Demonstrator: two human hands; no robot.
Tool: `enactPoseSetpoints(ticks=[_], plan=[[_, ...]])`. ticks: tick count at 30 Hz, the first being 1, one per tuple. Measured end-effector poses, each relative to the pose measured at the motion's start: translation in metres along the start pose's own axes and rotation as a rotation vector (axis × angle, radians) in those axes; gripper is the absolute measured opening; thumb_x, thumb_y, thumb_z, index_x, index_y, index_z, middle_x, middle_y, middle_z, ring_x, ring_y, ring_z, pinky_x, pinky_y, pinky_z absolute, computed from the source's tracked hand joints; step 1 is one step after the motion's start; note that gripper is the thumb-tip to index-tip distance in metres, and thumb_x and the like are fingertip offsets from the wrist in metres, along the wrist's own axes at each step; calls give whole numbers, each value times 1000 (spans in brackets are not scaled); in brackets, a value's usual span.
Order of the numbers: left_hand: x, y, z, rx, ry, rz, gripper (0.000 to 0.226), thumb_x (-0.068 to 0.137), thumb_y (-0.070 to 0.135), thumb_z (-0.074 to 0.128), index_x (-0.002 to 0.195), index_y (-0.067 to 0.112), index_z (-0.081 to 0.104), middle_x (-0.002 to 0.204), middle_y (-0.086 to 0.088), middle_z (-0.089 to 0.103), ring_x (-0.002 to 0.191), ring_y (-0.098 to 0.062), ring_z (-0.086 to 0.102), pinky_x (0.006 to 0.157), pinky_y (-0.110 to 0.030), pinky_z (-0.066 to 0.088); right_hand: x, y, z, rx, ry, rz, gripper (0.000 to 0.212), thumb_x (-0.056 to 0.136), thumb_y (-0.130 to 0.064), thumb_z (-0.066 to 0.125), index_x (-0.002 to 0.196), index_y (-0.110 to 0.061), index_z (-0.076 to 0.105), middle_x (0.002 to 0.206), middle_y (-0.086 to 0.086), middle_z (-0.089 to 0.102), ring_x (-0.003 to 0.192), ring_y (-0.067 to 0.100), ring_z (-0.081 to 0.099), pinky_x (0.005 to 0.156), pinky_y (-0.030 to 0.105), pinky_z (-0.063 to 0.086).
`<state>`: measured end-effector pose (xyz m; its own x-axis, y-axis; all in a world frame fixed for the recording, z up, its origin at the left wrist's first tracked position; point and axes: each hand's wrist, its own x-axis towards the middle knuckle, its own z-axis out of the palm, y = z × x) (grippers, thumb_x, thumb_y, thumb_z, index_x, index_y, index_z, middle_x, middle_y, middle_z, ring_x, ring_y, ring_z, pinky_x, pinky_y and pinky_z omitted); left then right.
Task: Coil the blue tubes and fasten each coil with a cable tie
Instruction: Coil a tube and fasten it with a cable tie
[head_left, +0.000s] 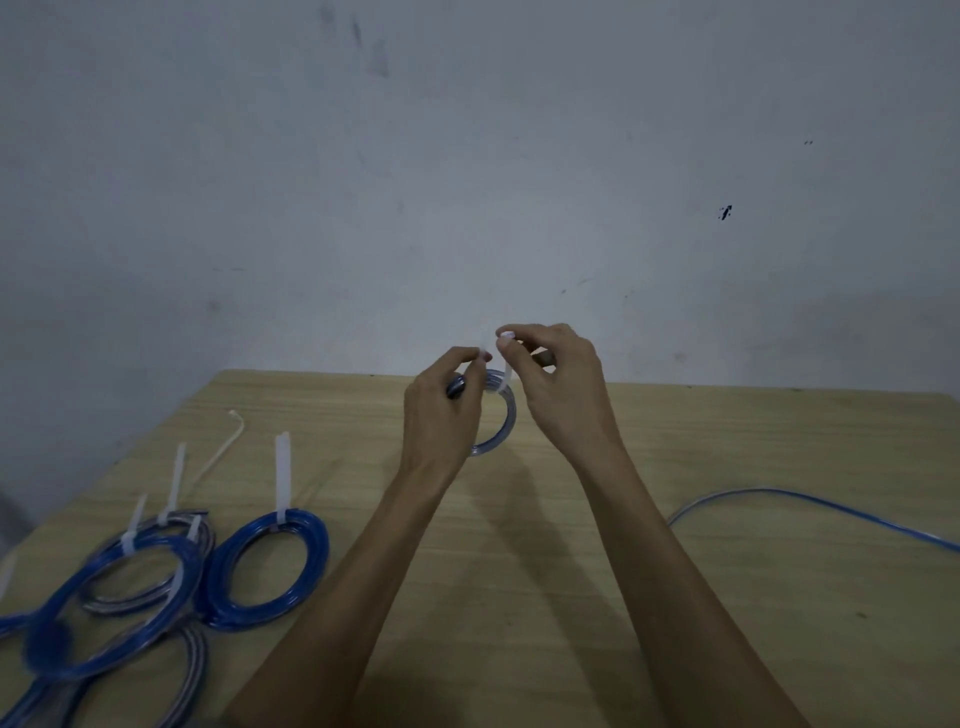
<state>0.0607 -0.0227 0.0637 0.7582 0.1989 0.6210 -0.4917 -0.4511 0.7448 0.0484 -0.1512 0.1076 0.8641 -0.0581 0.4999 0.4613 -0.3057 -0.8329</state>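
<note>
Above the far middle of the wooden table (571, 545), my left hand (444, 410) grips a small coil of blue tube (506, 421) at its upper left. A white cable tie (503, 382) wraps the coil's top. My right hand (550, 379) pinches one end of the tie between thumb and forefinger, while the fingertips of my left hand pinch its other end. The coil's left half is hidden behind my left hand.
Several tied blue coils (267, 569) with white tie tails lie at the table's front left. A loose white cable tie (221, 449) lies behind them. An uncoiled blue tube (810, 501) curves across the right side. A grey wall (467, 182) stands behind the table.
</note>
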Motion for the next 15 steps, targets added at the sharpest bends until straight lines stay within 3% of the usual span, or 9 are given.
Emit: enactPoseSetpoints(ticks=[3,6,9,12,15], plan=[[-1,3,1,46,-27,56,16,102,19,57,105,13,71,71,19,61,56,7,53,55,-8,33,0,1,0,-13,32,-15,13,99,-29,62,99,-32,74,106,-8,64,85,-8,60,73,1,40],[-1,1,1,71,-37,92,17,102,20,56,109,16,71,77,13,66,59,3,57,56,-10,36,1,3,-1,-16,22,-8,16,99,-26,62,103,-25,77,109,-5,68,86,-4,62,73,2,41],[-2,-2,2,103,-71,111,19,103,23,53,111,24,70,82,11,71,65,-1,62,59,-24,48,3,5,0,-29,11,-18,19,100,-23,61,108,-17,77,106,-6,71,87,-6,63,74,2,42],[-2,-4,2,94,-75,110,19,102,21,53,109,26,70,81,12,71,63,-10,62,57,-30,47,4,7,-3,-33,-32,12,19,99,-22,61,104,-15,78,98,-12,73,86,-2,66,74,7,46],[-4,0,3,25,-92,103,21,102,13,52,106,20,71,76,11,70,61,-5,61,56,-17,40,3,11,-3,-37,-119,56,18,97,-19,62,93,-12,79,86,-16,71,81,7,70,75,20,54]])
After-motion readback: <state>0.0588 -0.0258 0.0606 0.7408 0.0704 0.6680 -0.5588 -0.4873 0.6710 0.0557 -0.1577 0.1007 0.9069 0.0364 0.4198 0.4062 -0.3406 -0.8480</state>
